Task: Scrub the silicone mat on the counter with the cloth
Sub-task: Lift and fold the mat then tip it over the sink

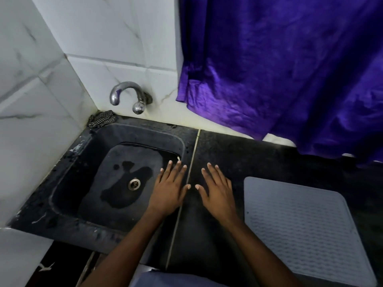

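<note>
The scrubbing does not appear to have begun. The person's left hand point(169, 190) and right hand point(217, 192) both lie flat, palms down, with nothing in them; the fingers point(211, 172) of each are spread and straight, pinching nothing. The left hand sits over the right rim of the sink point(68, 168), the right hand on the bare dark counter point(238, 154) just right of the pale seam between them.

The silicone mat point(302, 226), grey and ribbed, lies flat on the counter at the near right, just beside the right hand but not touched by it. No suds or wet streaks can be made out on it, so it reads as untouched. The cloth point(101, 119), a small dark checked bundle, sits crumpled in the far left corner behind the sink, under the tap point(128, 96), well apart from both hands and from the mat.

So the whole task seems to be left: fetch the cloth, bring it across to the mat, and scrub.

The sink basin holds a shallow dark puddle around its drain point(134, 183). A purple curtain point(290, 69) hangs over the far right, its hem close to the counter but clear of the mat. Nothing lies between the left hand and the cloth except the open basin, and nothing rests on the mat.
</note>
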